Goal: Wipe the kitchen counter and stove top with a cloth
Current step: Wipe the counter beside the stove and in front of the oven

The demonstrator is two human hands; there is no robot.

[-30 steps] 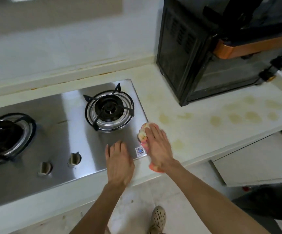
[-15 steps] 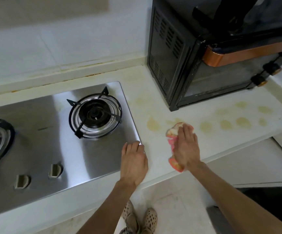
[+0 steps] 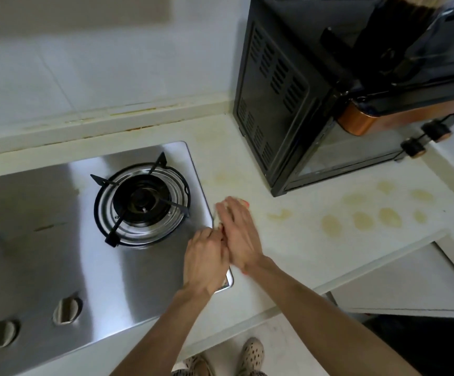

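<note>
My right hand (image 3: 240,234) flat with fingers spread, pressing cloth (image 3: 218,219) on tabletop (image 3: 301,240) beside stove (image 3: 57,253), my left hand (image 3: 205,263) fingers curled, grip unclear, no readable writing

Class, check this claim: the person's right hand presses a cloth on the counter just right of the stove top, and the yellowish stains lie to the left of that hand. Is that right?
Not quite. The head view shows the right hand pressing the cloth on the counter beside the stove top, but the yellowish stains lie to its right, before the black oven.
</note>
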